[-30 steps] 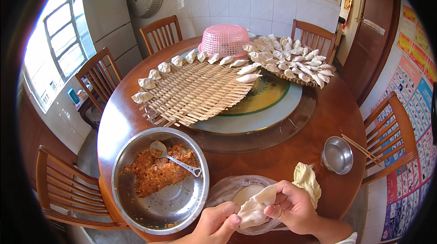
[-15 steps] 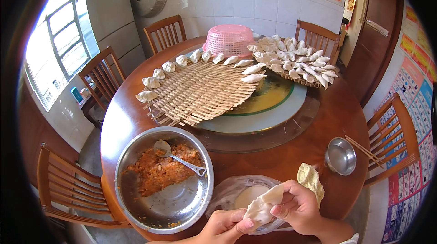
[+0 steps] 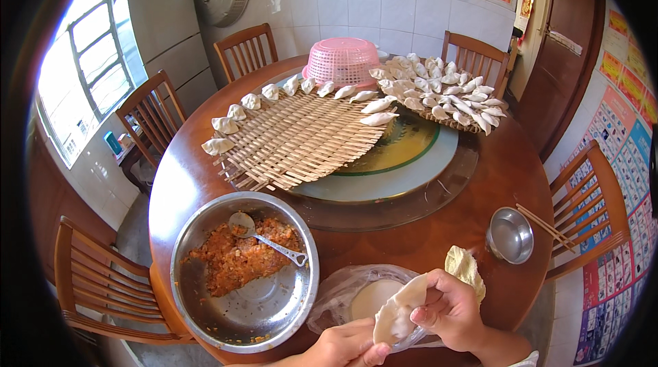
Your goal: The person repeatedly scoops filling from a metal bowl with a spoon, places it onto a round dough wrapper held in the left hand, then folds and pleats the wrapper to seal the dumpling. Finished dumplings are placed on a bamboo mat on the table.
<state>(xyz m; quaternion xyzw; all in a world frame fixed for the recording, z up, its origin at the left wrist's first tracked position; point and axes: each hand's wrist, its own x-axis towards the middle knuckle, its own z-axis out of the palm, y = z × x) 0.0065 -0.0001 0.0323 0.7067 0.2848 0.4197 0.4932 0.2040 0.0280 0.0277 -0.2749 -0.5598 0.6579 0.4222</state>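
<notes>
A dumpling (image 3: 400, 309) of pale dough is pinched between both of my hands above the near edge of the table. My left hand (image 3: 348, 345) closes on its lower end with thumb and fingers. Curled around its upper right side is my right hand (image 3: 452, 312), thumb pressed against the dough. Under them lies a clear plastic bag (image 3: 332, 293) with round, flat dumpling wrappers (image 3: 369, 296) in it. To the left stands a steel basin (image 3: 264, 317) of orange-red filling (image 3: 233, 267), a metal spoon (image 3: 277, 247) resting in it.
Ahead, a woven bamboo tray (image 3: 301, 137) with dumplings along its far rim overhangs a glass turntable (image 3: 411, 185). Behind it are a pink basket (image 3: 343, 62) and another dumpling-filled tray (image 3: 445, 89). A small metal bowl (image 3: 510, 235), chopsticks (image 3: 546, 226) and yellowish cloth (image 3: 466, 272) lie right.
My left hand has shifted slightly down and right along the dough. The dumpling is tilted more upright between my fingers. The whole view has slid slightly.
</notes>
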